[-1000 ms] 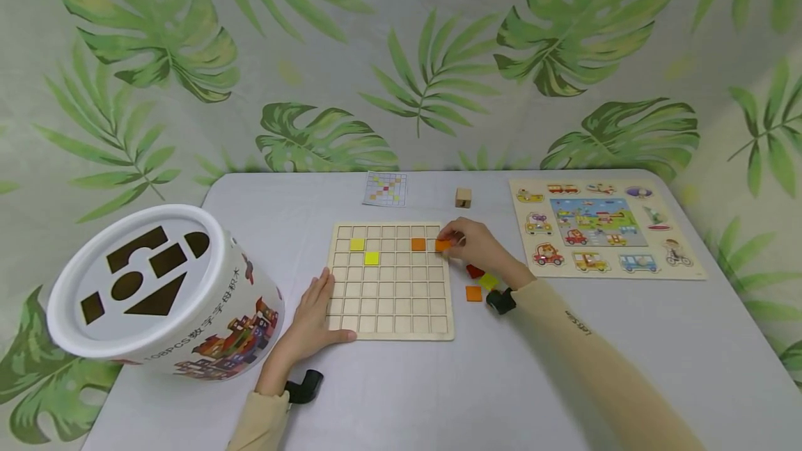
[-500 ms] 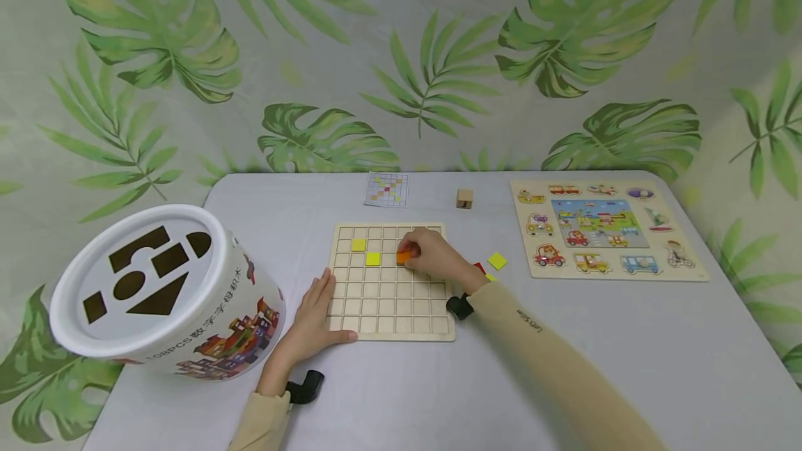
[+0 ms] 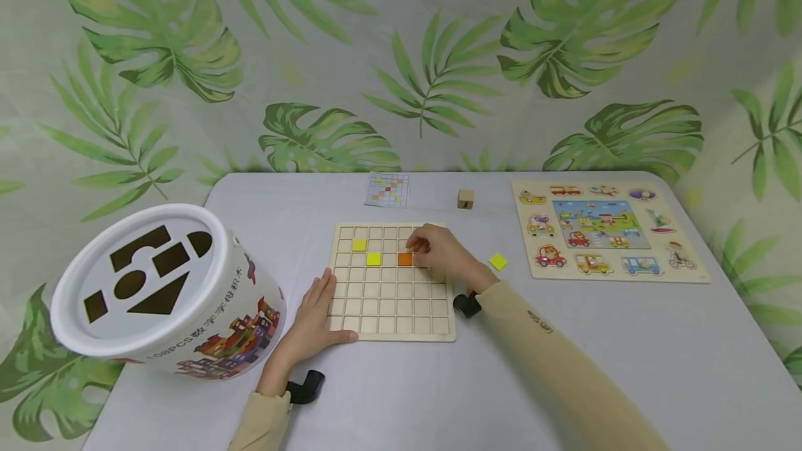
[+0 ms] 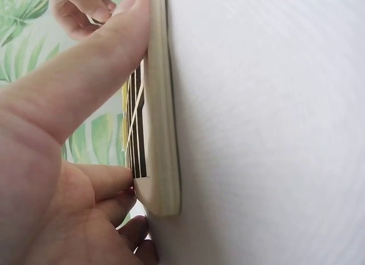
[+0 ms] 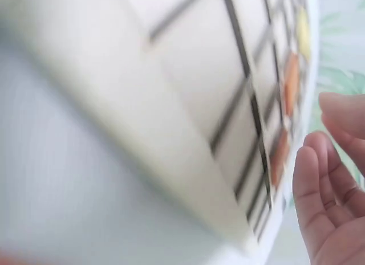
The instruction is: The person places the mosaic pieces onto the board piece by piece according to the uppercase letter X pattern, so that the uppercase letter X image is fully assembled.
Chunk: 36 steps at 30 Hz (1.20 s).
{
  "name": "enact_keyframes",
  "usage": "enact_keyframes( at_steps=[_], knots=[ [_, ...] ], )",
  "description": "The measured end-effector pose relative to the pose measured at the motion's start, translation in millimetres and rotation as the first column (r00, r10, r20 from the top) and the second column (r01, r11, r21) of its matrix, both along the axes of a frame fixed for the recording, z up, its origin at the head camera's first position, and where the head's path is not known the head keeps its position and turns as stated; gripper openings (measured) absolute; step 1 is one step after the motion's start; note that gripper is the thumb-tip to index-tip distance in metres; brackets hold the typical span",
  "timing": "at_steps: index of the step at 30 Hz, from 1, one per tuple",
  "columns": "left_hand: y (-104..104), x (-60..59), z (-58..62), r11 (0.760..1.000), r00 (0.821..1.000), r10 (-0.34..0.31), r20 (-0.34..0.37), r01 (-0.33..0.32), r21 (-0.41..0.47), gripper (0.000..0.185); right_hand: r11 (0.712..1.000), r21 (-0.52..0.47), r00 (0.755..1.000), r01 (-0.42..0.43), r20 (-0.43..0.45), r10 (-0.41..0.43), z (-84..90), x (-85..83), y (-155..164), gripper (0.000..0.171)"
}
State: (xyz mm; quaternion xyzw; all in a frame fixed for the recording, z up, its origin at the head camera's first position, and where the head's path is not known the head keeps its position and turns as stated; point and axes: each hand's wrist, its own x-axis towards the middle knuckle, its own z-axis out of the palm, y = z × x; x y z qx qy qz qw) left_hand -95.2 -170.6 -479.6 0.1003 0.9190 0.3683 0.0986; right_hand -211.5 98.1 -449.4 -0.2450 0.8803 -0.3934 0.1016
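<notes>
A wooden grid board (image 3: 391, 312) lies at the table's centre. In its upper rows sit two yellow tiles (image 3: 358, 245) (image 3: 373, 259) and an orange tile (image 3: 404, 259). My right hand (image 3: 421, 246) hovers just right of that orange tile with relaxed fingers and holds nothing. The right wrist view shows the right hand (image 5: 328, 185) empty beside two orange tiles (image 5: 278, 157) (image 5: 291, 82) set in the board. My left hand (image 3: 316, 301) lies flat against the board's left edge, thumb along the near corner; in the left wrist view the thumb (image 4: 85, 94) rests on the board's rim (image 4: 162, 134).
A loose yellow tile (image 3: 498, 261) lies right of the board. A white shape-sorter bucket (image 3: 156, 284) lies tilted at the left. A pattern card (image 3: 387, 188) and a small wooden cube (image 3: 465, 198) sit at the back. A vehicle puzzle board (image 3: 608, 228) is at the right.
My right hand carried an orange tile from the board's right edge leftward, set it in the cell beside the yellow tile and let go. The left hand has stayed put.
</notes>
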Motion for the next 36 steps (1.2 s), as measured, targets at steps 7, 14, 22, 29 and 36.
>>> enact_keyframes(
  at_steps=[7, 14, 22, 29, 36],
  knots=[
    [0, 0.0, -0.8, 1.000, 1.000, -0.004, -0.001, 0.004, -0.020, 0.114, 0.995, -0.059, 0.996, 0.082, -0.038, -0.084, 10.0, 1.8, 49, 0.016],
    [0, 0.5, -0.9, 1.000, 1.000, 0.002, -0.008, -0.002, -0.020, 0.114, 0.993, 0.014, 0.992, 0.113, 0.049, -0.114, 4.6, 12.9, 93, 0.015],
    [0, -0.1, -0.7, 1.000, 1.000, -0.007, -0.007, 0.007, -0.016, 0.113, 0.991, 0.103, 0.992, 0.083, 0.081, -0.092, -6.9, 23.3, 106, 0.020],
    [-1, 0.2, -0.5, 1.000, 1.000, -0.020, -0.019, 0.020, -0.011, 0.112, 0.993, 0.112, 0.999, 0.044, -0.015, -0.043, -7.7, 24.6, 102, 0.017],
    [0, 0.6, -0.6, 1.000, 0.999, -0.022, -0.036, 0.021, -0.014, 0.112, 0.990, 0.129, 0.999, 0.049, -0.029, -0.046, -8.9, 21.2, 100, 0.017]
  ],
)
